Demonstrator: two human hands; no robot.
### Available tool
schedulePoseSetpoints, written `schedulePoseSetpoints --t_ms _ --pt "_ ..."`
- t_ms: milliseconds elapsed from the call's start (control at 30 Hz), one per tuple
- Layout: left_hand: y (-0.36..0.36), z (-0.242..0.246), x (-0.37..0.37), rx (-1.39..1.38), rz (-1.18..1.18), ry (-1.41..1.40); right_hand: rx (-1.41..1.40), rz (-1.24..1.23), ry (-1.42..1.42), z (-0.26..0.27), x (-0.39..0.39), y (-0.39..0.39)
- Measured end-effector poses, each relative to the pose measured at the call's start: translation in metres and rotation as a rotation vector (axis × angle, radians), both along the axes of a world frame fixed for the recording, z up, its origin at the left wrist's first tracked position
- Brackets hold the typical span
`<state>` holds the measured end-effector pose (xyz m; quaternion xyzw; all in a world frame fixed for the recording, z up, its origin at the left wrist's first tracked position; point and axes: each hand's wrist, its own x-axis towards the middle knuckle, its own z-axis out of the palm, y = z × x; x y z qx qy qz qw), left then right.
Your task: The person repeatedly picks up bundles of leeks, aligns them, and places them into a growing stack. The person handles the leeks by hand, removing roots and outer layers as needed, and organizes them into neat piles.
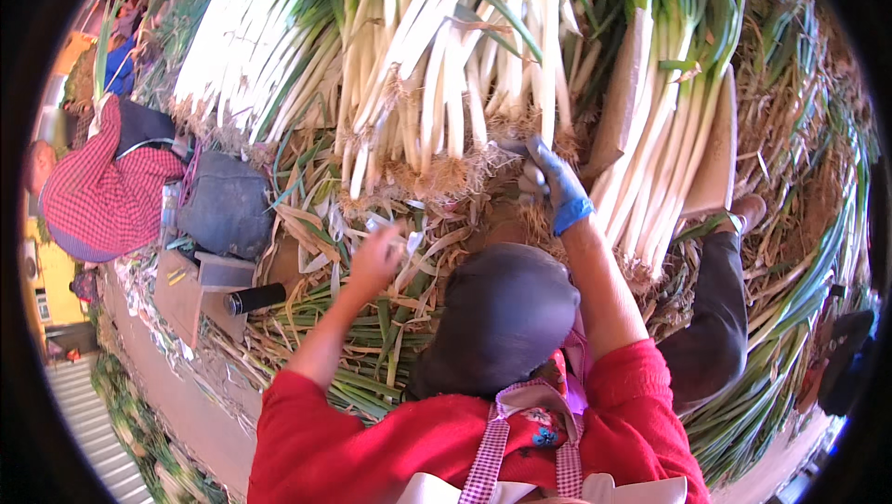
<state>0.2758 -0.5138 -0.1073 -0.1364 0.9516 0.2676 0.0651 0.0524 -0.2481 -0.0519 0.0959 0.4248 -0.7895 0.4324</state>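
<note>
My left hand (376, 259), bare and blurred by motion, is over dry leaf scraps (313, 236); whether it holds anything is unclear. In a grey-blue glove, my right hand (554, 183) has its fingers at the root end of a long green onion stalk (548, 86). Whether they grip it is hidden. Beyond both hands lies a heap of long green onions (435, 100), white shanks and hairy roots towards me. Just right of my gloved hand, more long green onions (658, 155) lie together between the raised sides of a trough-like holder (718, 148).
My dark-trousered knee (512, 316) rises between my arms. At left sit a person in a checked top (111, 190), a dark cushioned seat (226, 204) and a black cylindrical bottle (256, 298). Leaf waste (787, 183) and more onion greens (752, 399) lie on the right.
</note>
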Motion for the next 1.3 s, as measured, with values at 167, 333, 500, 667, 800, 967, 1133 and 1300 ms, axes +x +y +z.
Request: schedulePoseSetpoints --t_ms 167,333,500,667,800,967,1133,1300 --pt "-0.059 0.033 -0.163 -0.181 0.08 0.419 -0.183 0.147 0.086 -0.004 0.021 0.002" --pt "-0.07 0.018 -0.285 -0.176 0.256 0.271 -0.19 0.146 0.139 -0.003 0.021 0.003" --pt "-0.066 0.033 -0.308 -0.263 0.215 0.165 0.08 0.118 0.125 -0.006 0.016 0.003" --pt "-0.018 0.082 -0.278 0.348 0.286 0.185 0.039 0.075 0.294 0.015 0.001 -0.016" --pt "0.058 0.087 -0.227 0.861 0.147 0.123 -0.039 -0.136 0.341 0.023 -0.025 -0.051" --pt "0.101 0.076 -0.206 1.174 0.217 0.155 -0.014 -0.323 0.036 0.006 -0.041 -0.04" --pt "0.101 0.087 -0.222 1.275 0.254 0.087 0.183 -0.196 0.24 0.004 -0.048 -0.007" --pt "0.098 0.096 -0.237 1.412 0.25 0.101 0.144 -0.186 0.301 0.015 -0.035 0.019"
